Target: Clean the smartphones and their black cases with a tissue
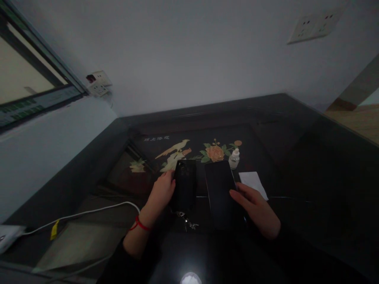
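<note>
My left hand (pixel 162 191), with a red cord (pixel 142 225) at the wrist, grips the left edge of a black phone case (pixel 185 187). Round camera marks show near its top; whether a phone sits inside I cannot tell. A silvery chain charm (pixel 187 221) hangs from its lower end. To the right, my right hand (pixel 256 207) has its thumb over the right edge of a dark phone (pixel 221 193), whose black glossy face is turned up. Beside the phone's top right corner stands a small clear bottle with a white cap (pixel 234 159). A white folded cloth or paper (pixel 253 182) lies behind my right hand.
The dark glossy table (pixel 284 130) has a bird and flower picture (pixel 215 153) on its top. A white cable (pixel 97 210) with a yellow tag runs left to a white power strip (pixel 10 236). Walls stand behind and left, with sockets (pixel 314 27) and a window.
</note>
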Motion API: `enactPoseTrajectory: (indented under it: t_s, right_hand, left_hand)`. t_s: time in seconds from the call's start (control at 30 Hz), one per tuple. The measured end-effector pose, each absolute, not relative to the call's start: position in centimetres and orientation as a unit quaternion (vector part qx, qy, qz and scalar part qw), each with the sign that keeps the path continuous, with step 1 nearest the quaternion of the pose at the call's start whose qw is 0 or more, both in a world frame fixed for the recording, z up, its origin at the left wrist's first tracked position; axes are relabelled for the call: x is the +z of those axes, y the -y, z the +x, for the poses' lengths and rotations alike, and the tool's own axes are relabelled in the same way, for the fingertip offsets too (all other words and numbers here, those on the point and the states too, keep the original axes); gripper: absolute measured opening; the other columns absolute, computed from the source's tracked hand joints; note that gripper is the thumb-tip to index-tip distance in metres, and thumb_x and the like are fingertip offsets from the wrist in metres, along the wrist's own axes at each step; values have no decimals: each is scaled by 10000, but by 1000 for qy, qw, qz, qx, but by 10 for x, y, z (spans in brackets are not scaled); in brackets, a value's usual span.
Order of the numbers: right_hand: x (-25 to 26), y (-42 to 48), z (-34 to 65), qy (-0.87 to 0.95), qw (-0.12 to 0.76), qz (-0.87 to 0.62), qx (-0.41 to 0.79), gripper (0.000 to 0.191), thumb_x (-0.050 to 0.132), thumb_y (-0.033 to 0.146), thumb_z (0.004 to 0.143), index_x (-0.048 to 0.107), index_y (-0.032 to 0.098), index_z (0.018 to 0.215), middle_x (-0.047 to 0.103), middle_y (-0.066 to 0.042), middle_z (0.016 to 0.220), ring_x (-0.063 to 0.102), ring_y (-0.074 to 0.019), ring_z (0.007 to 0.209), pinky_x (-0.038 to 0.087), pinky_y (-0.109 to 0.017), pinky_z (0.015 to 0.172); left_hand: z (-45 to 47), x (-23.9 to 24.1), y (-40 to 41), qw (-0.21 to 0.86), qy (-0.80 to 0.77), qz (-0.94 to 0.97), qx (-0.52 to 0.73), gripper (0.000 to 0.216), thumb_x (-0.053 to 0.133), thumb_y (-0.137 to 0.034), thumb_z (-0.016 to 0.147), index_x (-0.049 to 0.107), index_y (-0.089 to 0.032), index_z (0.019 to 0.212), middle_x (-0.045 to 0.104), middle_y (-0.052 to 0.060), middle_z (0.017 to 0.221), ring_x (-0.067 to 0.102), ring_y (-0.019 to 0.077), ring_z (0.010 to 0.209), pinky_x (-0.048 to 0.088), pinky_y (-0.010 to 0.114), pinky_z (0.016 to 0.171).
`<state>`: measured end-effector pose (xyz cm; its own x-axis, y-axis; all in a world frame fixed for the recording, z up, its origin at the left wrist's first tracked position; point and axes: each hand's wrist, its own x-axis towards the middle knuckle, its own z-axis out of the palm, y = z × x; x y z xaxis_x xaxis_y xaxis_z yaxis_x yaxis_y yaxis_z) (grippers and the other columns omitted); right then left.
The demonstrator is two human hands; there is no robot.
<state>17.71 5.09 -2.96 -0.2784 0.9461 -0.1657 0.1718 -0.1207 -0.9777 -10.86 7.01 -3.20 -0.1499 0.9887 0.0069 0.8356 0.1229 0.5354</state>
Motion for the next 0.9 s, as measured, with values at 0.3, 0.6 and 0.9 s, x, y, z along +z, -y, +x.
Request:
enactPoseTrajectory:
  t_s: [0.3,0.6,0.9]
  right_hand:
    - [-21,-48,177,562,355,-489,565,388,573,588,796,581,200,774,593,2,653,568,-162,617,438,-255,520]
    - [-14,-46,172,589,327,-490,553,344,538,543,794,546,199,781,597,3,635,567,-157,579,424,-252,499]
    - [-22,-45,172,638,281,-511,503,338,499,531,812,451,222,684,521,19,566,507,-144,535,377,-247,469]
  left_hand:
    - [-64,-25,-60,348,-659,564,356,356,364,-310,906,560,-193,1180,662,73,1175,617,216,1072,482,355,939]
    - [-4,-21,-19,709,-438,219,508,600,602,-288,858,377,-309,1414,526,18,1411,487,200,1291,353,356,1102]
    - [5,-23,-10,700,-417,212,539,692,625,-284,845,317,-302,1465,463,17,1466,389,197,1368,290,340,1143]
